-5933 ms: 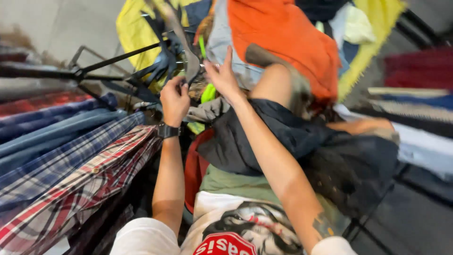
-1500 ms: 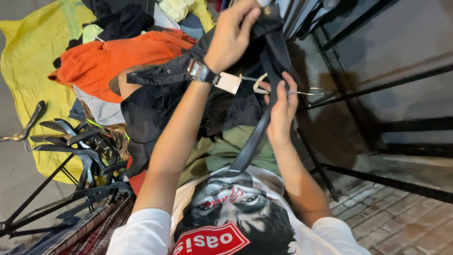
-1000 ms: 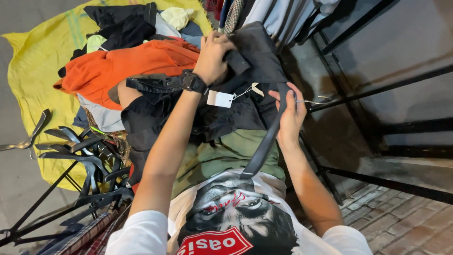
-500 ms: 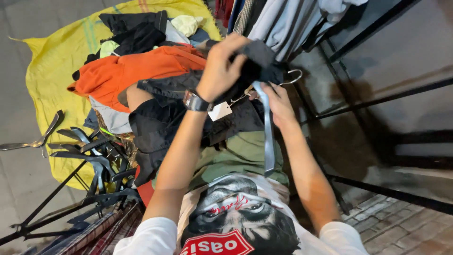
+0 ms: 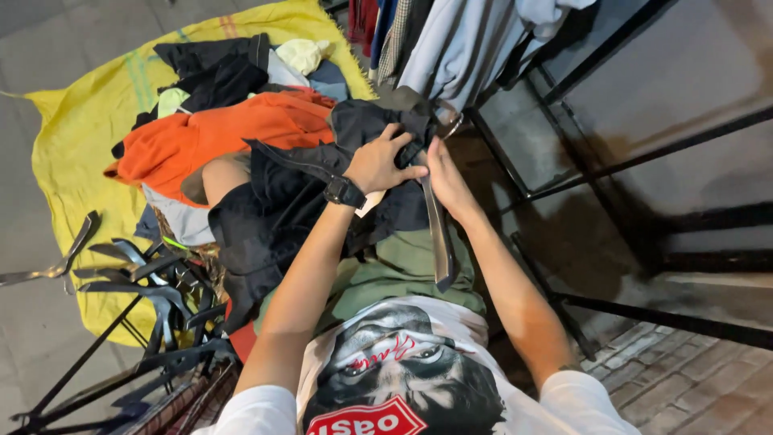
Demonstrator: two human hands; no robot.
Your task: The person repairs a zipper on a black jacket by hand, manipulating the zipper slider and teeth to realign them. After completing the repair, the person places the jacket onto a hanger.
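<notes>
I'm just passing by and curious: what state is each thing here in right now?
left hand: gripping the black garment
right hand: touching the hanger
black garment: crumpled, held up
hanger: partly inside the garment
orange garment: heaped on the pile
yellow sheet: spread on the ground
spare hangers: bunched together

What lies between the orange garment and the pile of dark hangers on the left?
In the head view, a pale garment on the yellow sheet lies between the orange garment and the hangers.

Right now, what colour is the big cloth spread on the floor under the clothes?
Yellow. The cloth shows best in the head view, lying under the pile of clothes.
</notes>
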